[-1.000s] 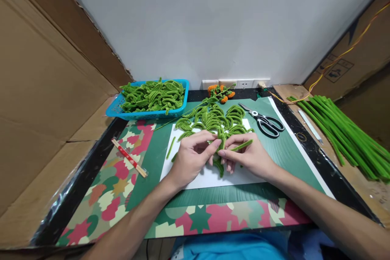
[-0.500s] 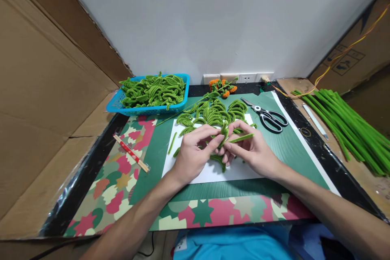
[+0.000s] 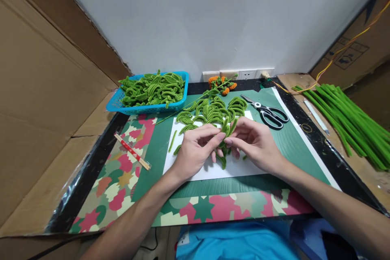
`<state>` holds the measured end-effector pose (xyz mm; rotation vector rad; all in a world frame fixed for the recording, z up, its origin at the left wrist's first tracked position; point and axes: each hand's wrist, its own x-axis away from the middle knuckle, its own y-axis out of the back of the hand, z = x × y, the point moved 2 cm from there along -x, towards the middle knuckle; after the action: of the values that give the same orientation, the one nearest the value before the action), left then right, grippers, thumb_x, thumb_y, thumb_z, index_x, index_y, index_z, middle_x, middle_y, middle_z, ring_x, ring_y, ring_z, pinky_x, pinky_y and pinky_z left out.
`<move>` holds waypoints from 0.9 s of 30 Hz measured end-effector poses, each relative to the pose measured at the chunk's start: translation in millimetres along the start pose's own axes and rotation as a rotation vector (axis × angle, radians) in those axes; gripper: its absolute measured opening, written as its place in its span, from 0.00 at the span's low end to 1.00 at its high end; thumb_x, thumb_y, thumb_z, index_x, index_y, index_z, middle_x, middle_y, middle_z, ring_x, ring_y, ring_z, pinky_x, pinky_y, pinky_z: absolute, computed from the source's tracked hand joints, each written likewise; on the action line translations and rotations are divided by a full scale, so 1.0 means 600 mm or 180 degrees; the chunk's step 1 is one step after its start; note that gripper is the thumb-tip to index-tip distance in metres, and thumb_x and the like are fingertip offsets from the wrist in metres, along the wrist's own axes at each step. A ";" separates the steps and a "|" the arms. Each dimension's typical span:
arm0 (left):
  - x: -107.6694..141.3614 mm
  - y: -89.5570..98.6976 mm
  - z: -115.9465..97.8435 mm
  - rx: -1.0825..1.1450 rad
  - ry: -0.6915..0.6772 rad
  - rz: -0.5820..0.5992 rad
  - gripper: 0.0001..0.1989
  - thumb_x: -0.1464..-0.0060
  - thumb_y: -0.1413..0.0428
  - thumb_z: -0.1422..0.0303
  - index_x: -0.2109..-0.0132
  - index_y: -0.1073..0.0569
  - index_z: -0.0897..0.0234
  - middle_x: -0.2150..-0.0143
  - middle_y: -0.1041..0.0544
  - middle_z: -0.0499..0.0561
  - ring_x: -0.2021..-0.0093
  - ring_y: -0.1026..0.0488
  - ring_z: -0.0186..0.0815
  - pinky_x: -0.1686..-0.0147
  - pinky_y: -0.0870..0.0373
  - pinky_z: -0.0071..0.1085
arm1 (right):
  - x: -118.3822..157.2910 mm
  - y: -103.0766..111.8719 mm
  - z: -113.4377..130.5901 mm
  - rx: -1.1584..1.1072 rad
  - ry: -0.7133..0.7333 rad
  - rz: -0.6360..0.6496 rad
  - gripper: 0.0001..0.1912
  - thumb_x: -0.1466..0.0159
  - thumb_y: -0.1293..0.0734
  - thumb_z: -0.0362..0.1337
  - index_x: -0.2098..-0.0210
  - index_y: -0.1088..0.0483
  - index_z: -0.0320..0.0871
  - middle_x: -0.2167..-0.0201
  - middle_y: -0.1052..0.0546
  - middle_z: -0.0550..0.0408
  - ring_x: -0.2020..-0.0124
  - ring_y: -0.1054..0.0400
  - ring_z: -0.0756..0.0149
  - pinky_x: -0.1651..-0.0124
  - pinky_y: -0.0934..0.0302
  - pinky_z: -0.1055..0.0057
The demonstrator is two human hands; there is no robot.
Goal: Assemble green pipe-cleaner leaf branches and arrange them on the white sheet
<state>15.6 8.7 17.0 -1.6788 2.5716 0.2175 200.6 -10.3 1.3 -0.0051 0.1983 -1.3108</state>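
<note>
Together pinching a green stem (image 3: 225, 130): left hand (image 3: 195, 152) and right hand (image 3: 254, 144), fingers closed on it. Held above white paper (image 3: 210, 170) on the desk (image 3: 283, 146). Scissors (image 3: 268, 114) just beyond the right hand.

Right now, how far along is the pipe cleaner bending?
Done: the blue basket is heaped with bent green pieces, and a second pile lies on the mat. In hand: the left hand and right hand pinch one bent green piece. Left: the bundle of straight stems looks untouched.
</note>
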 end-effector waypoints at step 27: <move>-0.002 -0.001 0.017 0.0504 0.0498 0.0201 0.16 0.40 0.31 0.59 0.61 0.25 0.68 0.65 0.24 0.50 0.71 0.21 0.35 0.80 0.19 0.25 | 0.011 0.002 0.001 0.0243 0.0793 -0.1110 0.13 0.29 0.26 0.43 0.47 0.19 0.47 0.61 0.14 0.52 0.75 0.23 0.66 0.75 0.23 0.66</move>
<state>16.5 11.0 7.1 -1.6209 2.6727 -0.1167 203.6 -16.5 0.6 0.1968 0.3717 -1.6660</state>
